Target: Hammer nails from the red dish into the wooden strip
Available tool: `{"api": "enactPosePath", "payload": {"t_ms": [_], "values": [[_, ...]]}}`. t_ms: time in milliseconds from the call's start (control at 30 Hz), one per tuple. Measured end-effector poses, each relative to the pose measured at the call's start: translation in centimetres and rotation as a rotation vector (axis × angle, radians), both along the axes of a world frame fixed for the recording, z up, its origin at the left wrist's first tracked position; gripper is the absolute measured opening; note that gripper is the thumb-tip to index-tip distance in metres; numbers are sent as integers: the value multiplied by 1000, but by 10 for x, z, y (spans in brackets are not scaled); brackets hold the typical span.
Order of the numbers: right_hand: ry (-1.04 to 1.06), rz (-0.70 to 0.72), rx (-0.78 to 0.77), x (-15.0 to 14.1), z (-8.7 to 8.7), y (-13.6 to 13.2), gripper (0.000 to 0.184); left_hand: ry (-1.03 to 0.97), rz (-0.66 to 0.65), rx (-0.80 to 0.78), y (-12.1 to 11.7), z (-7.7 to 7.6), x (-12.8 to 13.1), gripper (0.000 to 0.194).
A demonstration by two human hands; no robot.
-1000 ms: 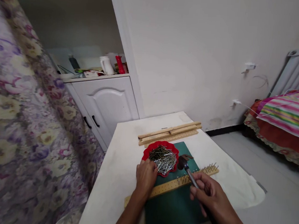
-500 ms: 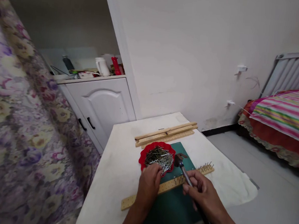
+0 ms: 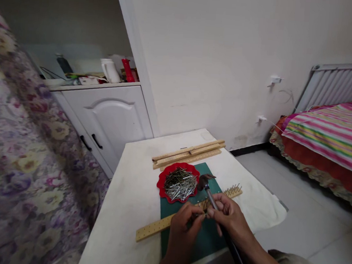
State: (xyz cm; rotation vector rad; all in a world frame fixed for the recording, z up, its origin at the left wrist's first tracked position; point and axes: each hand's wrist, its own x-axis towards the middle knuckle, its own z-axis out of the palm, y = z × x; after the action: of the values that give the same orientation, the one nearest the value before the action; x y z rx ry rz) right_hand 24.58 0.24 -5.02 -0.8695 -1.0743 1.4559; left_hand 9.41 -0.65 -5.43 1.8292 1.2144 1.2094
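Observation:
My right hand (image 3: 232, 217) is wrapped round the shaft of a claw hammer (image 3: 209, 194), its head up and to the left, beside the bowl. My left hand (image 3: 185, 223) is pinched closed over the wooden strip, fingertips close to the right hand's; a thin nail seems to be between them, mostly hidden. The wooden strip (image 3: 153, 228) has rows of small holes and lies across a green mat (image 3: 208, 237). Nails stand in its right end, and both hands cover part of its middle. Beyond it is a red scalloped bowl (image 3: 161, 184) full of loose nails (image 3: 180, 183).
Several more wooden strips (image 3: 189, 153) lie at the back of the white-covered table (image 3: 128, 189). A white cabinet (image 3: 112, 114) and a floral curtain (image 3: 36, 177) stand to the left. On the right is a bed (image 3: 326, 141) with a striped cover.
My left hand has moved from the bowl's near edge down and right to the strip, beside my right hand. The right hand still holds the hammer. The whole view has shifted slightly.

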Motion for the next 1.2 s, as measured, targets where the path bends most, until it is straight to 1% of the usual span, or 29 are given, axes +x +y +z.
{"api": "enactPosePath", "payload": {"t_ms": [100,167,267,367,500,633,700,767,867,933,1067,1200], "values": [[25,24,-2,0,-2,0,31,-303,17,-171,-1,-8,5,10],[49,40,7,-1,-2,0,31,-445,34,-246,-2,-12,9,12],[74,59,21,-2,0,-1,30,-546,41,-278,-3,-15,13,14],[55,51,19,-3,0,-3,29,-551,29,-236,-5,-13,14,16],[-25,15,-1,-5,-2,-4,28,-465,32,-168,-5,-7,8,18],[-123,-54,-9,-4,-3,-3,23,-401,158,-182,4,-5,-9,22],[-135,-71,6,-1,-2,-3,21,-324,203,-177,10,-8,-17,22],[-139,-88,23,1,1,-3,20,-199,217,-154,17,-14,-22,21],[-149,-96,32,3,3,-4,22,-12,202,-65,24,-25,-22,20],[-155,-92,24,3,3,-5,21,74,181,-8,27,-30,-19,22],[-165,-77,3,2,1,-7,20,183,164,33,33,-37,-13,23],[-172,-73,0,3,-1,-7,18,248,158,47,36,-39,-12,22]]}}
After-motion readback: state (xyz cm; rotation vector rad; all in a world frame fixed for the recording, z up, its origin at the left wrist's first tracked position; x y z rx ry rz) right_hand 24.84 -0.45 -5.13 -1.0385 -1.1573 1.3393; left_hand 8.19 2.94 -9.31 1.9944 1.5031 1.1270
